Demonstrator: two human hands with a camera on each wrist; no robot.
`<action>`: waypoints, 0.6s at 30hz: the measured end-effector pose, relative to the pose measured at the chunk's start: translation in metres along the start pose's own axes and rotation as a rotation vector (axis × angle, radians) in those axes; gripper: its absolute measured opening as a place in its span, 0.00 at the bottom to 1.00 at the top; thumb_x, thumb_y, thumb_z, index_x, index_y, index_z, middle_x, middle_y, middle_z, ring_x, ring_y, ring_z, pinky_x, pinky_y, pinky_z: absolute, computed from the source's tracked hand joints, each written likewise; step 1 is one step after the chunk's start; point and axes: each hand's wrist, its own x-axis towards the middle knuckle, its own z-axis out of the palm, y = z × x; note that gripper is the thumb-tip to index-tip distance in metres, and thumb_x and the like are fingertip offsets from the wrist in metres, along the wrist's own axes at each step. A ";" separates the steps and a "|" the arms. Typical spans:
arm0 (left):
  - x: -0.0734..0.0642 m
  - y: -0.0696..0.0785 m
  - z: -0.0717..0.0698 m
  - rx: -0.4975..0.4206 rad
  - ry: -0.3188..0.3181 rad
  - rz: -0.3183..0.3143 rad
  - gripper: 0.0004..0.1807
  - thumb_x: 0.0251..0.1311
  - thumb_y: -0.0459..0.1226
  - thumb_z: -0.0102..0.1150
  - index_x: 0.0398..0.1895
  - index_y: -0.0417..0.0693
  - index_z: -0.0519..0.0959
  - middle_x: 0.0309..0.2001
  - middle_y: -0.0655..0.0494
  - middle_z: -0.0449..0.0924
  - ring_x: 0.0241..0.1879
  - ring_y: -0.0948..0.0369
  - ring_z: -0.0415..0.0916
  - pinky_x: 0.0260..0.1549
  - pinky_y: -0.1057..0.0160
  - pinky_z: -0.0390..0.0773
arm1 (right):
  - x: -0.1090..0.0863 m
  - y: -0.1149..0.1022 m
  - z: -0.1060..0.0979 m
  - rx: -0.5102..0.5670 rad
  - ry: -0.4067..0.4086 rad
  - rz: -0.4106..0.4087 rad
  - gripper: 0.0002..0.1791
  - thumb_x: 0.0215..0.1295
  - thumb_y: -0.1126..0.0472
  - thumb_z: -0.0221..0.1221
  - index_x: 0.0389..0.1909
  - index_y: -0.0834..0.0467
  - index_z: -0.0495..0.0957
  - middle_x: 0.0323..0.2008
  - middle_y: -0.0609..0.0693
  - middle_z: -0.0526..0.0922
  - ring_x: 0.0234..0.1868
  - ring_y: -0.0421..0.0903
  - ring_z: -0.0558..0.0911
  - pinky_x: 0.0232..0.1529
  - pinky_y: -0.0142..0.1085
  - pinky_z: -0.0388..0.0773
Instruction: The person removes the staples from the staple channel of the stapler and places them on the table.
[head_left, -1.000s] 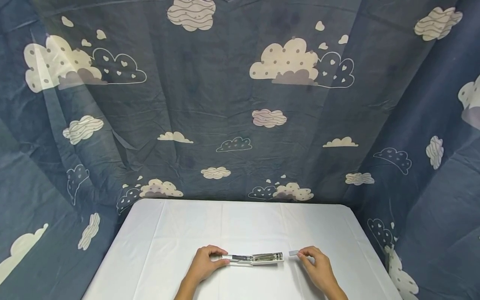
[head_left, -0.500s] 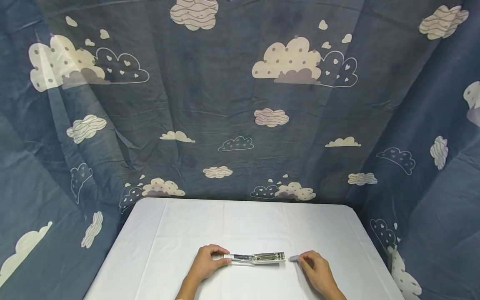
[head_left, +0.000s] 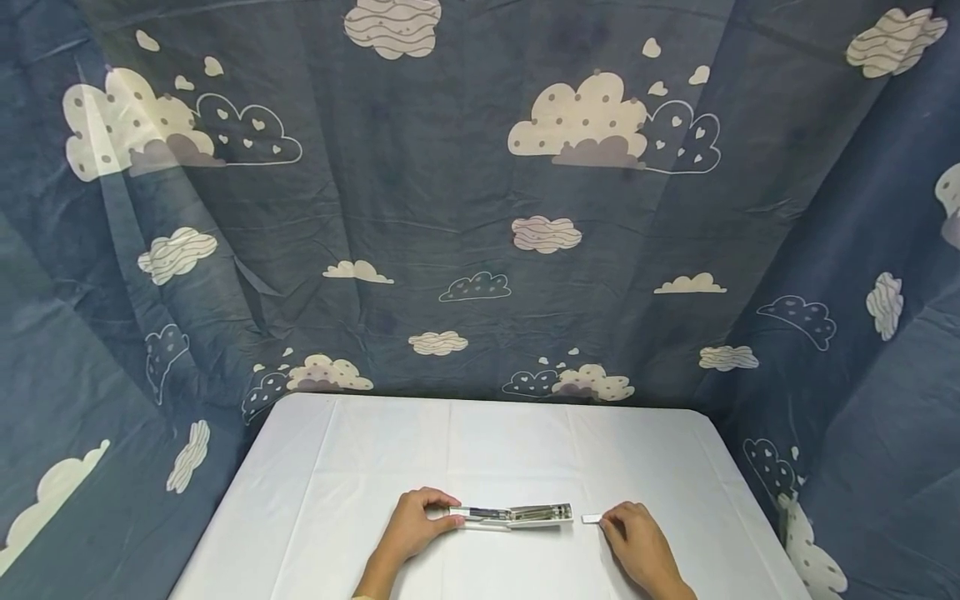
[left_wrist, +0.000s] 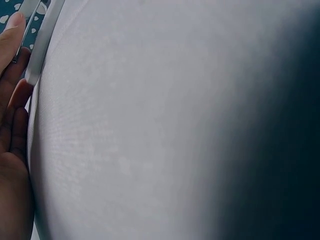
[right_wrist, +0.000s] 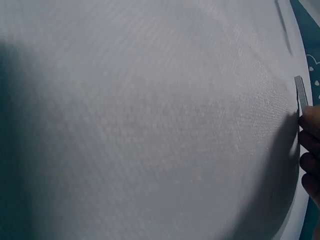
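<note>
In the head view a stapler [head_left: 542, 516], white with a metal magazine, lies opened out lengthwise near the front of the table. My left hand [head_left: 415, 528] grips its left end between thumb and fingers. To the right, my right hand [head_left: 639, 540] pinches a strip of staples [head_left: 591, 518], a short gap away from the stapler's right end. The left wrist view catches part of the stapler's white base [left_wrist: 42, 47] beside the left fingers [left_wrist: 20, 92]. At the right wrist view's edge, the grey staple strip [right_wrist: 300, 91] sticks up from the right fingertips [right_wrist: 311, 120].
A white cloth covers the table [head_left: 390, 442]. Dark blue curtains [head_left: 420, 192] with cloud prints hang behind it and at both sides.
My right hand has lowered slightly and turned the staple strip, whose face now looks lighter. The left hand and stapler have held still; the whole head view has shifted a little.
</note>
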 end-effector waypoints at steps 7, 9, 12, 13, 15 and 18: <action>0.001 0.000 0.001 0.001 0.001 0.004 0.17 0.47 0.60 0.76 0.39 0.68 0.89 0.43 0.71 0.87 0.51 0.61 0.83 0.59 0.46 0.80 | -0.001 0.000 0.000 -0.087 0.033 -0.056 0.04 0.63 0.60 0.71 0.32 0.54 0.86 0.35 0.45 0.85 0.39 0.44 0.80 0.43 0.44 0.84; 0.001 0.001 0.000 -0.008 -0.004 -0.004 0.17 0.47 0.60 0.76 0.39 0.69 0.89 0.43 0.72 0.87 0.51 0.62 0.83 0.60 0.47 0.80 | -0.001 0.001 0.000 -0.107 0.047 -0.075 0.04 0.62 0.60 0.72 0.32 0.54 0.86 0.34 0.45 0.85 0.38 0.43 0.80 0.42 0.43 0.84; 0.000 0.001 0.000 -0.008 -0.005 -0.003 0.17 0.47 0.60 0.76 0.39 0.69 0.89 0.44 0.71 0.87 0.51 0.60 0.83 0.59 0.46 0.80 | -0.001 0.002 0.001 -0.125 0.063 -0.101 0.04 0.61 0.60 0.73 0.31 0.55 0.86 0.34 0.45 0.85 0.38 0.43 0.80 0.41 0.43 0.84; 0.000 0.001 0.000 -0.004 -0.005 -0.002 0.16 0.48 0.59 0.76 0.39 0.69 0.89 0.44 0.71 0.87 0.51 0.60 0.83 0.59 0.46 0.80 | -0.001 0.002 0.002 -0.125 0.066 -0.106 0.05 0.61 0.61 0.73 0.31 0.55 0.86 0.34 0.46 0.85 0.38 0.43 0.81 0.42 0.43 0.84; 0.000 0.001 0.000 0.000 -0.004 0.000 0.16 0.48 0.59 0.76 0.38 0.69 0.89 0.44 0.71 0.87 0.52 0.59 0.83 0.59 0.45 0.80 | -0.001 0.002 0.003 -0.125 0.068 -0.110 0.05 0.61 0.61 0.73 0.31 0.55 0.86 0.34 0.46 0.85 0.39 0.44 0.81 0.43 0.44 0.84; 0.000 0.001 0.000 0.004 -0.004 0.002 0.16 0.48 0.59 0.76 0.39 0.68 0.89 0.44 0.70 0.87 0.52 0.59 0.83 0.59 0.45 0.80 | -0.002 0.002 0.003 -0.120 0.061 -0.103 0.04 0.61 0.61 0.73 0.32 0.55 0.86 0.36 0.47 0.85 0.41 0.46 0.82 0.45 0.44 0.84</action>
